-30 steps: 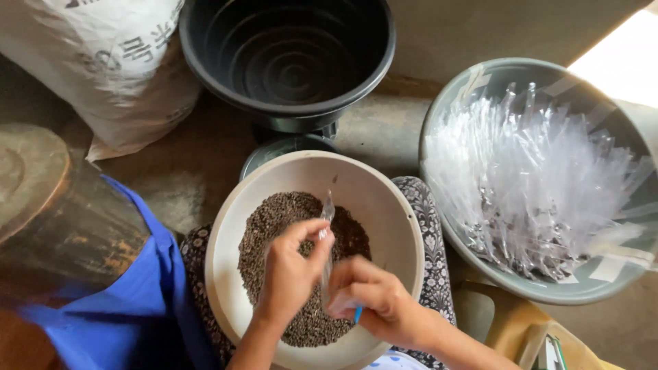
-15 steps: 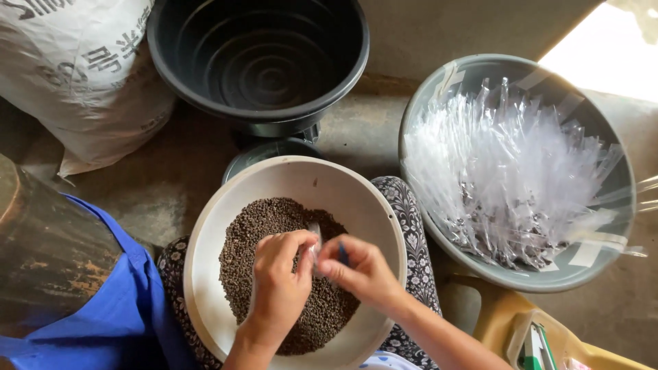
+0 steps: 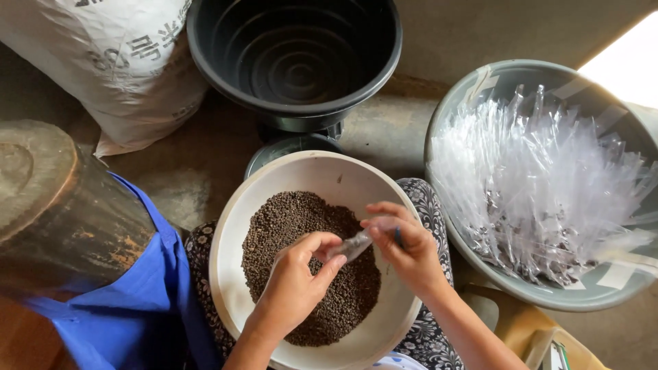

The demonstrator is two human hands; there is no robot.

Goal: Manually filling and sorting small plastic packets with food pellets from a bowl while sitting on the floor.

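Left hand [image 3: 296, 277]: over the cream bowl, fingers curled in, thumb and forefinger pinched on the lower end of a small clear plastic sleeve [image 3: 356, 244].
Right hand [image 3: 410, 250]: just beside the left, fingers closed round the upper end of the same sleeve; sth thin and blue [image 3: 397, 236] shows betw. its fingers (can't tell what it is).
Sleeve: narrow, see-through, tilted, held betw. both hands above the seed pile; its low end sits near the left fingertips, its high end inside the right grip. Contents too blurred to tell.
Cream bowl [image 3: 236, 226]: round, pale, resting on the person's lap on a dark floral cloth [image 3: 426, 205].
Seeds [image 3: 288, 226]: small dark brown grains heaped in the middle and left of the bowl, bare rim all round.
Grey basin [image 3: 473, 89]: to the right of the bowl, just beside it, packed w/ many clear plastic sleeves [image 3: 548, 178]; some dark grains visible low among them.
Black tub [image 3: 295, 55]: at top centre, ribbed inside, well above the bowl; a smaller dark round thing [image 3: 288, 147] sits betw. tub and bowl, partly hidden.
White sack [image 3: 103, 62]: top left, printed, leaning on the floor beside the tub.
Wooden block [image 3: 62, 205]: at left, round, dark and worn, sitting on blue cloth [image 3: 147, 301].
Floor [image 3: 185, 171]: bare concrete, shaded, w/ bright light at top right.
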